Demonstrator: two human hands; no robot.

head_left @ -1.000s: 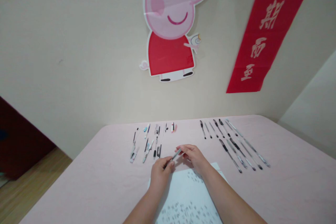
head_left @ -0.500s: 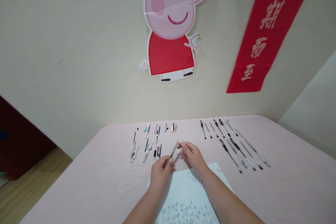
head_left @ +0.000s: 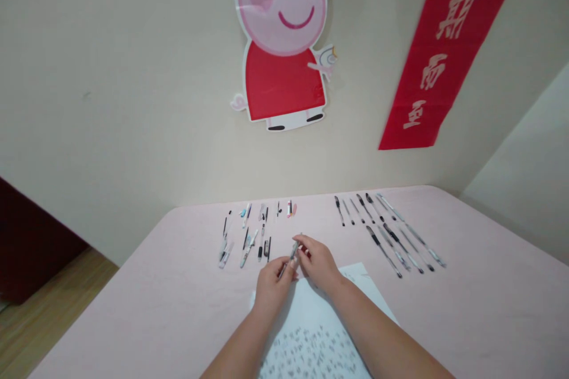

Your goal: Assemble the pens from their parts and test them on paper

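Observation:
A slim grey pen (head_left: 294,250) slants upward between my two hands, above the far edge of a white sheet (head_left: 313,314) covered in small dark marks. My left hand (head_left: 274,279) is closed around its lower part. The fingers of my right hand (head_left: 316,260) pinch the pen near its upper end. Both hands hide much of the pen, so its tip and cap details do not show.
Several pen parts (head_left: 248,254), such as caps, barrels and refills, lie in groups to the left. Rows of whole pens (head_left: 391,250) lie to the right. The pink tabletop (head_left: 146,308) meets a wall with a cartoon pig (head_left: 284,83) and a red banner (head_left: 427,71).
My right hand has moved left and closed onto the pen's upper part, having been beside its end before. My left hand keeps its hold. The view has tipped slightly downward.

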